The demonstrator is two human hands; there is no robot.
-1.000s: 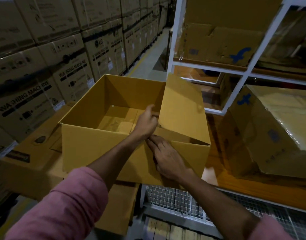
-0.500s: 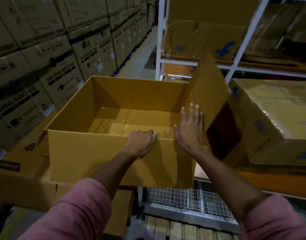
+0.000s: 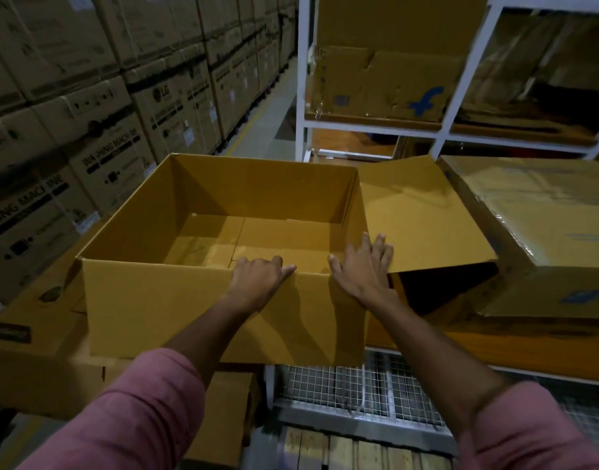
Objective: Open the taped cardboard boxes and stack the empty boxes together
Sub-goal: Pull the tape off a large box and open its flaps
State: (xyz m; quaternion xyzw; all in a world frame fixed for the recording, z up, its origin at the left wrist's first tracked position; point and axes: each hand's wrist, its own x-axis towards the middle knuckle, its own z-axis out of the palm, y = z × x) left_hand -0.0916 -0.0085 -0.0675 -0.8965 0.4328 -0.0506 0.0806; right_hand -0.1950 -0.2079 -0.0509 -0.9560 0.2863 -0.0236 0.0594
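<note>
An open, empty cardboard box (image 3: 162,310) sits in front of me, resting on a lower brown box (image 3: 37,361). My left hand (image 3: 257,283) curls over the box's near top rim. My right hand (image 3: 362,269) lies flat with spread fingers on the box's right flap (image 3: 423,215), which is folded outward and nearly level. A taped, plastic-wrapped cardboard box (image 3: 542,232) with a blue logo stands on the orange shelf board to the right, partly under the flap's edge.
Stacked washing-machine cartons (image 3: 87,137) line the left wall beside a floor aisle (image 3: 267,117). A white shelf frame (image 3: 303,79) holds worn cardboard boxes (image 3: 383,83) above. A wire-mesh shelf (image 3: 359,391) and wooden pallet slats lie below the box.
The right flap has swung from leaning inward, through upright, to folded outward and down. My right hand followed it from the box's near side to the flap. My left hand stayed near the front rim.
</note>
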